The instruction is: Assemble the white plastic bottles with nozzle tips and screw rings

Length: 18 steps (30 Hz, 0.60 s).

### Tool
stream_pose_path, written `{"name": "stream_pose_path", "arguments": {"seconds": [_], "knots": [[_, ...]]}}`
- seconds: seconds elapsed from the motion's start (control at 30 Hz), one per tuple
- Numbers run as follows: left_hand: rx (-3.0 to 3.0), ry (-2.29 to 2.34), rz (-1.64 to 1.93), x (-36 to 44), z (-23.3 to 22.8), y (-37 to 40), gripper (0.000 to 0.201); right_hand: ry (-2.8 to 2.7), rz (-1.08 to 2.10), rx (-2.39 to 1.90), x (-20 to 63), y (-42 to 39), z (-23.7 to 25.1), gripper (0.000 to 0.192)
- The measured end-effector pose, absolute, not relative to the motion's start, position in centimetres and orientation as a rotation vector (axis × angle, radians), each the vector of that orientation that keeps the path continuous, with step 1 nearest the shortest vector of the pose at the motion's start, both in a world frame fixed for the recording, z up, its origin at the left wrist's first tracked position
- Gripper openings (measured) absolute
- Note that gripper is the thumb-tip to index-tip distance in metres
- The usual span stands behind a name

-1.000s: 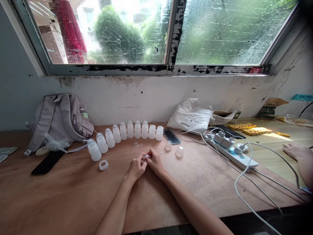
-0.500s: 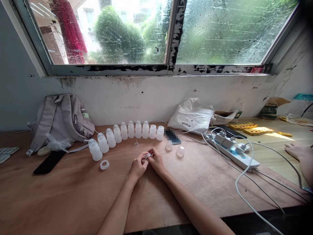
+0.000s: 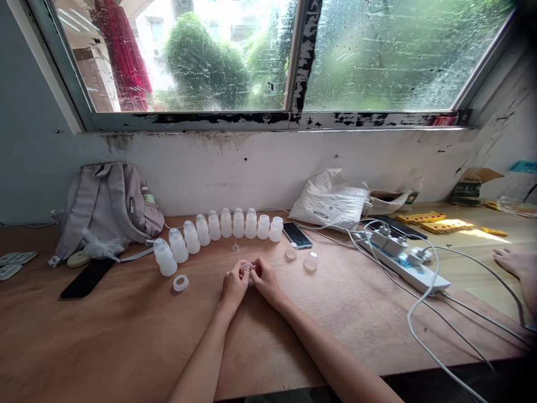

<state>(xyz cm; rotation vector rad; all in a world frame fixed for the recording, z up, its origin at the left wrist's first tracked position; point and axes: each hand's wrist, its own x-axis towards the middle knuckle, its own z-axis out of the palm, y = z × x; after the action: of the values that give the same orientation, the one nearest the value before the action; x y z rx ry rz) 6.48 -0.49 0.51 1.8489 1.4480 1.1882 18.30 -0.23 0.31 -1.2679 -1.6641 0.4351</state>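
Note:
My left hand (image 3: pixel 235 284) and my right hand (image 3: pixel 265 281) meet over the table, fingertips closed around a small clear ring-shaped piece (image 3: pixel 249 267). Its edge shows between them; the fingers hide the rest. Beyond them stands a clear teat (image 3: pixel 235 246). A curved row of frosted baby bottles (image 3: pixel 190 238) lines the table behind. On the left lies a loose white collar ring (image 3: pixel 180 283), in front of the nearest bottle. To the right of my hands are two clear caps, one shallow cap (image 3: pixel 291 251) and one domed cap (image 3: pixel 311 262).
A grey backpack (image 3: pixel 109 210) and a black phone (image 3: pixel 87 279) sit at left. Another phone (image 3: pixel 297 235) and a silver bag (image 3: pixel 329 198) lie behind at right. A power strip (image 3: pixel 405 263) trails cables across the right side. Another person's hand (image 3: pixel 510 261) rests at far right.
My hands have shifted slightly left, and the ring-shaped piece has been tilted between the fingertips. The view has moved a little; the bottles and caps stay put.

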Motion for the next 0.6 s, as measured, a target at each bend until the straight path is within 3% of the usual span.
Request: {"name": "stream_pose_path", "arguments": {"seconds": [0.6], "knots": [[1.120,1.055,1.258,6.4,0.6,0.3,0.029,-1.693,0.558,-1.084,18.2,-1.2,1.5,0.029]]}}
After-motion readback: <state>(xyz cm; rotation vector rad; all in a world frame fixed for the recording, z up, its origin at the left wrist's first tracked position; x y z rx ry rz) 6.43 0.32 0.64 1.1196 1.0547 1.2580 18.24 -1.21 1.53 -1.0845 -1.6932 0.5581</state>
